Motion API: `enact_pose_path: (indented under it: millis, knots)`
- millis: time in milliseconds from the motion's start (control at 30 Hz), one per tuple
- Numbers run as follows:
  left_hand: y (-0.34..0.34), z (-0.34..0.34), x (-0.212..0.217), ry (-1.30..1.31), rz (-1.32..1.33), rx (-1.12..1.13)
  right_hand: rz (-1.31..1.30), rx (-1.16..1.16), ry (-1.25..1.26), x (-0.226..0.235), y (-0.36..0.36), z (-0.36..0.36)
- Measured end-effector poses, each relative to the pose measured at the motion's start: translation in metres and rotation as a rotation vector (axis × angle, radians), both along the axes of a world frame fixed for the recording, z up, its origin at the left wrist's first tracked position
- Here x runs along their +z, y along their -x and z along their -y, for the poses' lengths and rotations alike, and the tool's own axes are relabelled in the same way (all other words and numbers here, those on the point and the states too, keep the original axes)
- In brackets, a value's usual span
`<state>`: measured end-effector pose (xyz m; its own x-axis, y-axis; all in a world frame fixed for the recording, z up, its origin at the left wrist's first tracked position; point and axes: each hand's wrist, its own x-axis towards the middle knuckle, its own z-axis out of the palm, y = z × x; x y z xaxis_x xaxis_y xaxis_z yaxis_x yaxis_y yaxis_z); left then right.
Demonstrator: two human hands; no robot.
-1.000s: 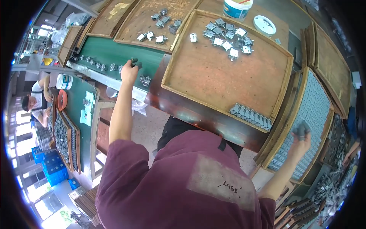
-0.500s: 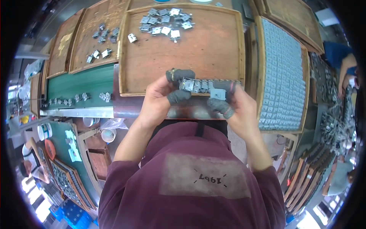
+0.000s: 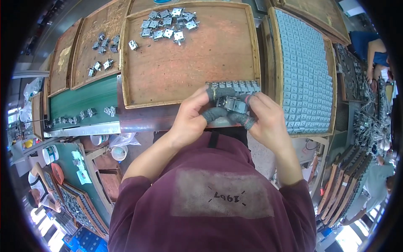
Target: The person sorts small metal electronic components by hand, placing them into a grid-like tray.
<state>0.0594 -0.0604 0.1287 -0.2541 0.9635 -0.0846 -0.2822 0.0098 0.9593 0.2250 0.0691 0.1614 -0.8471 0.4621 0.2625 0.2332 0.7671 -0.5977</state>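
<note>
Both hands were up over the near edge of the middle wooden tray (image 3: 168,80). My left hand (image 3: 191,122) was curled, its wrapped fingertips (image 3: 216,113) pinching the small metal part (image 3: 231,104) from the left. My right hand (image 3: 268,122) was curled too, pinching the same part from the right. The part sat between both grips, just in front of a short row of similar parts (image 3: 235,87) on the tray's near edge.

To do this well I judged: keep the pinch on the part's edges, hold it level and don't let the wrapped tips slip, since the piece looked small and smooth. Keep it off the row behind so nothing got knocked over.

A loose pile of metal parts (image 3: 168,23) lay at the tray's far side. A full tray of packed grey parts (image 3: 306,71) was to the right, in neat rows. A green belt (image 3: 79,105) on the left carried a few parts.

Packages and labels: a white round tub (image 3: 51,154) at lower left, a white cup (image 3: 119,152) nearby and a pale rectangular patch (image 3: 222,197) on my maroon shirt (image 3: 168,227). Blue crates (image 3: 86,241) at the bottom left.
</note>
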Motion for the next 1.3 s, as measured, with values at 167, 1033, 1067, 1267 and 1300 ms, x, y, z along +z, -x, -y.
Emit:
enact_pose_path:
  millis: [167, 1033, 1067, 1267, 1300]
  knots:
    - [-0.011, -0.007, -0.009, -0.054, -0.025, 0.009, 0.009, -0.004, -0.034, -0.013, -0.001, -0.003]
    - [-0.013, -0.047, -0.029, -0.31, -0.823, 0.13, -0.217, -0.142, 1.039, -0.045, -0.007, -0.019]
    - [-0.014, -0.045, -0.032, -0.304, -0.824, 0.08, -0.122, -0.038, 1.139, -0.049, -0.011, -0.023]
    - [-0.019, -0.062, -0.029, -0.493, -0.874, 0.076, 0.0, -0.008, 0.917, -0.041, -0.013, -0.025]
    - [-0.018, -0.063, -0.029, -0.5, -0.892, 0.074, -0.027, -0.021, 0.884, -0.04, -0.014, -0.024]
